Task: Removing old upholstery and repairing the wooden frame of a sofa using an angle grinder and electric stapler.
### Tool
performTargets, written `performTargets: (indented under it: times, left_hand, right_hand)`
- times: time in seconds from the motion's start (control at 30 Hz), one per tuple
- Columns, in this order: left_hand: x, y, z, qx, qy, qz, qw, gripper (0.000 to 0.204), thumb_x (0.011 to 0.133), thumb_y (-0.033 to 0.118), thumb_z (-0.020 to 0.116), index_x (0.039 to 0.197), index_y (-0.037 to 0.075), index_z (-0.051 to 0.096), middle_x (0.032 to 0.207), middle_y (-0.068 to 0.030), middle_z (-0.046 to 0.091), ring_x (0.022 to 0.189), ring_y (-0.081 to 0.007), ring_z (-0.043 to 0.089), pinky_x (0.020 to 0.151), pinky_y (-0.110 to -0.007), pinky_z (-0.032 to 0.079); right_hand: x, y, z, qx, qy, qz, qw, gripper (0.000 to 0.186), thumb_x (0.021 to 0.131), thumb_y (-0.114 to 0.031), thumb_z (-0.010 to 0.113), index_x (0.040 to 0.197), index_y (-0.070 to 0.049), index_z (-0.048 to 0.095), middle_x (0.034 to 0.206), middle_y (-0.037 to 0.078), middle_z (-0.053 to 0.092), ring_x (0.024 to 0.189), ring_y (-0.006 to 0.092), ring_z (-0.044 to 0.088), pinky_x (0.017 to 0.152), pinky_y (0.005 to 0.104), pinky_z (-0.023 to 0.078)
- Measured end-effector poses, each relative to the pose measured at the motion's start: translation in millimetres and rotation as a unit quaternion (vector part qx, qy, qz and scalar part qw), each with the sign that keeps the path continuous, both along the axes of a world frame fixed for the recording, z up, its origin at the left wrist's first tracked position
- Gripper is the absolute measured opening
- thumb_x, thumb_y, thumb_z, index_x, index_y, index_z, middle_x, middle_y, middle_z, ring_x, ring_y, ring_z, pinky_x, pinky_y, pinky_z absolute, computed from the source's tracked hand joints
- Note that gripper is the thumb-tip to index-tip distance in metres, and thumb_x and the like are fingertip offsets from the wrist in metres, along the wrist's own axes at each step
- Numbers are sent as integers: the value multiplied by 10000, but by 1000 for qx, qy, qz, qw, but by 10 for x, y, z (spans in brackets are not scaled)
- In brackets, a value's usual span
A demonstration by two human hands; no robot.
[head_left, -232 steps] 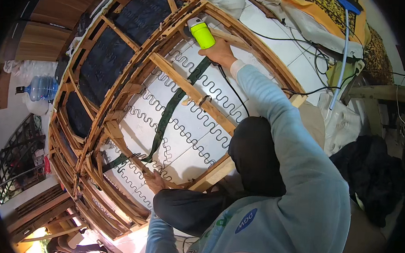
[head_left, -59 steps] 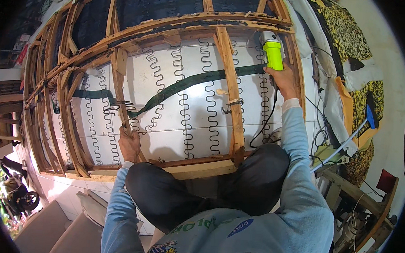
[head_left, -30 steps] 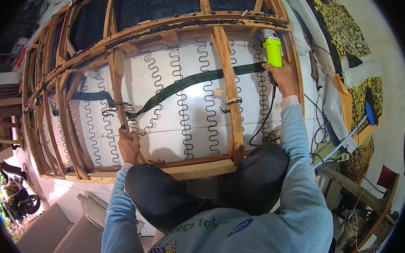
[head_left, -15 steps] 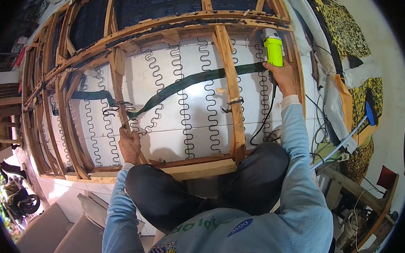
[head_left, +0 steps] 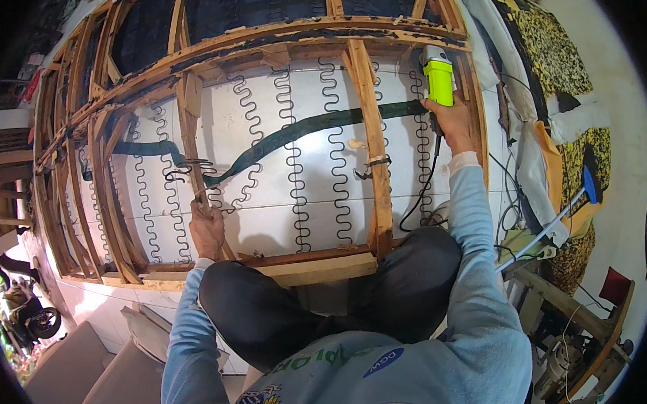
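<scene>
My right hand (head_left: 452, 122) is wrapped round the lower body of a lime-yellow angle grinder (head_left: 439, 82). The grinder's metal head points away from me, close to the far right corner of a wooden sofa frame (head_left: 314, 275); its disc cannot be made out. A black cord runs down from its handle end. On the left, my left hand (head_left: 206, 231) is closed round the near part of a wooden crosspiece (head_left: 188, 125) of the frame. Zigzag springs (head_left: 295, 182) run across the frame, and a dark green webbing strap (head_left: 290, 133) passes between them and the crosspieces.
White floor tiles show beneath the springs. At the right lie foam sheets (head_left: 547, 53), fabric and a blue-headed brush (head_left: 592, 185) with a long handle. Grey cushions (head_left: 73, 368) sit at the lower left. A wooden stand with a motor (head_left: 560, 368) is at the lower right.
The grinder's head has shifted very slightly to the right in my right hand. My left hand keeps its hold on the crosspiece.
</scene>
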State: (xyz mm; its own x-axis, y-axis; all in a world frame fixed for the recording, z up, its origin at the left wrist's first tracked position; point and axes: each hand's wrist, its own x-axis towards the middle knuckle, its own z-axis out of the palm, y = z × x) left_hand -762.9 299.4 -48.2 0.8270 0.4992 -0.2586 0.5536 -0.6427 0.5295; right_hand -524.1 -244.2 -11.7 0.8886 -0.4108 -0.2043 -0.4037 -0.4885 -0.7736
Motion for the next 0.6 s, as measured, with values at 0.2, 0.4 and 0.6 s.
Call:
performTargets:
  times: [0.2,0.4,0.6]
  left_hand:
    - [20,-22,27,12,4,0,1000,510,913,257,637,1288,-54,487,863,-286,711,843,-458,719,742,-499,549]
    - [18,-32,57,23,15,-3,1000,540,912,273,640,1311,-56,483,871,-283,715,849,-459,717,752,-491,553]
    - [24,-39,29,16,-6,-6,1000,360,915,225,631,1189,29,504,861,-322,687,841,-518,674,710,-554,533]
  right_hand:
    - [19,-11,-13,3,-14,4,1000,530,681,-273,899,1079,30,723,942,129,751,795,202,700,732,334,543]
    - [16,33,-10,-1,5,-3,1000,568,682,-277,902,1109,41,704,967,135,749,810,208,700,744,332,542]
    - [8,22,-19,-12,-5,-3,1000,590,678,-274,907,1122,54,697,977,141,748,828,218,706,765,334,545]
